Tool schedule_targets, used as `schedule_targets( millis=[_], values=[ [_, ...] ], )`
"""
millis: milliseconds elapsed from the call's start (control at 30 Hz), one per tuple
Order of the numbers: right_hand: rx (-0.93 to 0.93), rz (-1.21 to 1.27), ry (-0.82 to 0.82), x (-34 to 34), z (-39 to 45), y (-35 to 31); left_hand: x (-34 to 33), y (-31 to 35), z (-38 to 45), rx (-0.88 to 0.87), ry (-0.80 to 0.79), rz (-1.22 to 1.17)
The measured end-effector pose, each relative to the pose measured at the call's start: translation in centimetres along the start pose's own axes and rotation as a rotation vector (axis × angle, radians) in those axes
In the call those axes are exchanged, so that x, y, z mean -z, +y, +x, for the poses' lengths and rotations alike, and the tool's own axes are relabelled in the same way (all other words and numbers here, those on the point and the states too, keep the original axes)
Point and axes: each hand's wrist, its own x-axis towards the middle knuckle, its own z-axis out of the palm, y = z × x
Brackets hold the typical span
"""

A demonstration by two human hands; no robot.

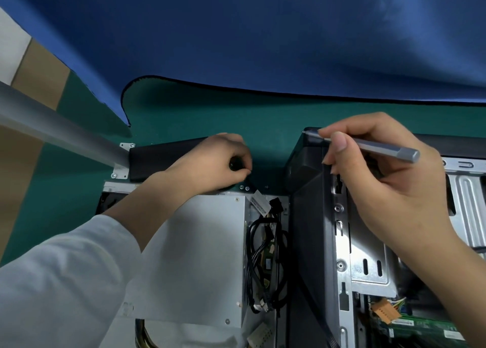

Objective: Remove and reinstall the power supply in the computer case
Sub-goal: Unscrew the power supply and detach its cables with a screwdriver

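The grey metal power supply (205, 255) lies on the green mat, outside the computer case (310, 229) and to its left, with its black cable bundle (265, 255) between the two. My left hand (213, 163) is just beyond the supply's far edge, its fingertips pinched on a small dark object (232, 165); what the object is cannot be told. My right hand (389, 179) hovers over the case's upper corner and holds a slim grey screwdriver (373, 148) like a pen, tip pointing left.
A black panel with metal brackets (163, 161) lies behind the supply. Two small screws (244, 188) rest on the green mat (210, 116). A blue cloth (263, 32) covers the back. A grey bar (52, 121) crosses at left. A green circuit board (420, 326) shows inside the case.
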Motion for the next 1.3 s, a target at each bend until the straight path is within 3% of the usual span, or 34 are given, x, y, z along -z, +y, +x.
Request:
schedule_targets(
  millis=[133, 300, 800, 1300],
  values=[
    [0.001, -0.006, 0.002, 0.0, 0.0, 0.0, -0.8, 2.2, 0.8, -0.084, -0.102, -0.003],
    [0.013, -0.019, 0.004, 0.0, 0.0, 0.1, -1.8, 3.1, 2.5, 0.012, -0.230, 0.083],
    [0.009, -0.014, 0.002, 0.0, 0.0, 0.1, -1.0, 2.0, 2.6, 0.043, -0.273, 0.143],
    [0.010, -0.017, -0.006, 0.2, 0.1, 0.2, -2.0, 3.2, 2.9, -0.064, -0.350, 0.197]
  ],
)
